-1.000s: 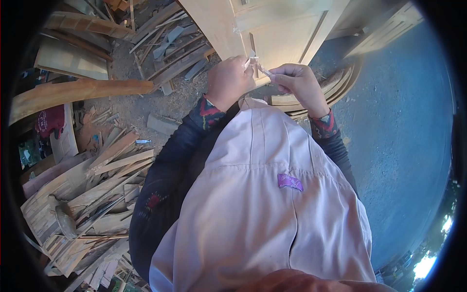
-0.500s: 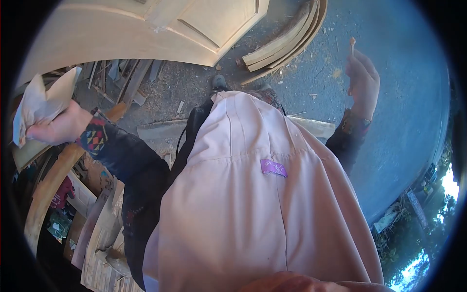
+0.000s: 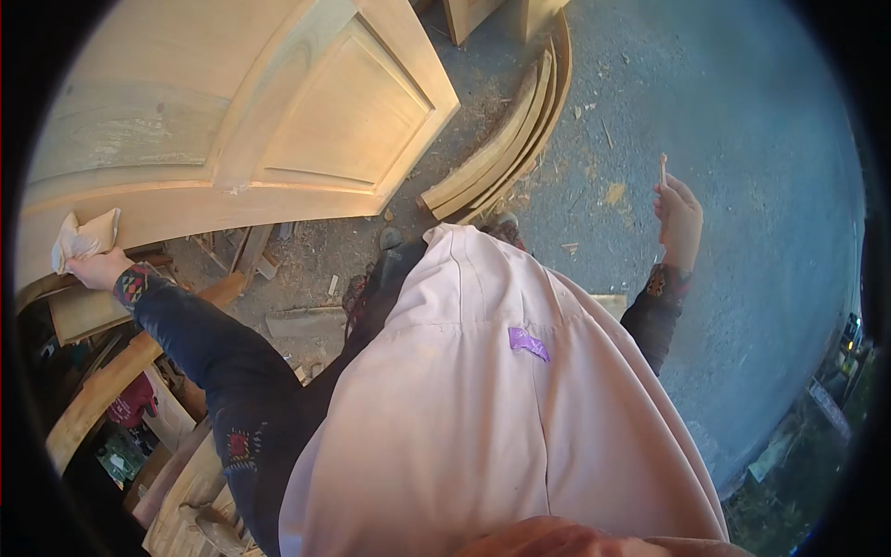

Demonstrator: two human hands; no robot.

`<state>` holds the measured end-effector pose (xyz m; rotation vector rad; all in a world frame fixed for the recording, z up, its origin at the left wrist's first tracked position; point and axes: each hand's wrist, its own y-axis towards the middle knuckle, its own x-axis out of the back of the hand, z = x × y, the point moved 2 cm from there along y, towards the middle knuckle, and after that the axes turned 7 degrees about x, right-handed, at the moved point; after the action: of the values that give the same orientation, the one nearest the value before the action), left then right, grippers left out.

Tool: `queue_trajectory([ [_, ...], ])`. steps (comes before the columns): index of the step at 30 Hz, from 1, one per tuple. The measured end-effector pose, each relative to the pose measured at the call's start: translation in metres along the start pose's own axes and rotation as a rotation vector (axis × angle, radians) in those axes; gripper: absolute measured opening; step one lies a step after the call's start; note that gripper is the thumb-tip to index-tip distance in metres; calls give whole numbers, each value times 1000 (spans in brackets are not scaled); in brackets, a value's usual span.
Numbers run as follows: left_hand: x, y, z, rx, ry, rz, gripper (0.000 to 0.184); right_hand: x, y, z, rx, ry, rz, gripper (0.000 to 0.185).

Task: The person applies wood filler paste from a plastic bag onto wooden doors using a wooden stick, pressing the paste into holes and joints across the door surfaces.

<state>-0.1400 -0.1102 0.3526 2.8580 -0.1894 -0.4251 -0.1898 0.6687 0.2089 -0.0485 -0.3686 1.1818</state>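
At the far left my left hand [image 3: 100, 269] is closed round a crumpled, pale folded sheet [image 3: 85, 238], which looks like sandpaper or cloth. The sheet is against or just over the lower edge of a panelled wooden door [image 3: 339, 111]. On the right, over the grey floor, my right hand [image 3: 679, 221] is raised with a thin, short stick [image 3: 663, 170] upright between its fingers. The stick has a pinkish-brown tip.
Curved wooden strips [image 3: 497, 148] lie on the floor beyond my feet. Below the door at the left are a curved beam [image 3: 102, 395], a dark red cloth [image 3: 133, 401] and scrap boards [image 3: 190, 483]. A plank [image 3: 306, 322] lies by my legs.
My hands were together at the door a second ago and have since parted to left and right. The view has turned, showing more of the door. The sheet is now nearer the door's edge.
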Motion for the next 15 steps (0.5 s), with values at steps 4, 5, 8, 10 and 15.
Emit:
queue_trajectory([
  [4, 6, 9, 4, 71, 48, 5, 48, 0, 62, 17, 69, -6, 177, 18],
  [5, 6, 5, 1, 88, 12, 21, 48, -7, 73, 27, 96, -16, 219, 18],
  [8, 2, 10, -6, 110, -66, 54, 48, -41, 96, 52, 116, 54, 317, 17],
  [10, 4, 19, 0, 100, -92, 41, 49, -69, 114, 54, 116, 120, 407, 17],
  [15, 6, 17, 1, 55, -63, -68, 51, -132, 137, 68, 113, 217, 569, 16],
])
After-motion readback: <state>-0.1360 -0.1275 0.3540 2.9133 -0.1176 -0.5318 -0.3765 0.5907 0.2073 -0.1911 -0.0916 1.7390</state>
